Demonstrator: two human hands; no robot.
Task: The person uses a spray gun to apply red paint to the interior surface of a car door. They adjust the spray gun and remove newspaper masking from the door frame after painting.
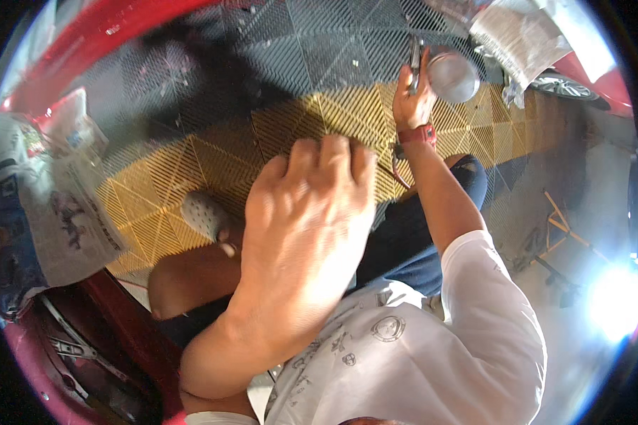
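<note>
My left hand [312, 198] is raised close in the middle of the view, its back toward me. The fingers curl away and down, so their tips and anything in them are hidden. Farther out to the right, my right hand [412, 106] is wrapped round a metal spray gun [415, 65]. A round, greyish cup [454, 76] sits on the gun's right side. A dark red watch [417, 134] circles the right wrist, and a thin reddish hose [402, 175] hangs just below it.
Red car panels stand at the upper left [113, 28] and lower left [127, 340]. Newspaper [71, 219] covers a part at left; another newspaper sheet [521, 35] hangs by a wheel [563, 86]. A bright lamp [617, 301] and stand [563, 227] are at right. Ribbed tiles [149, 184] floor the area.
</note>
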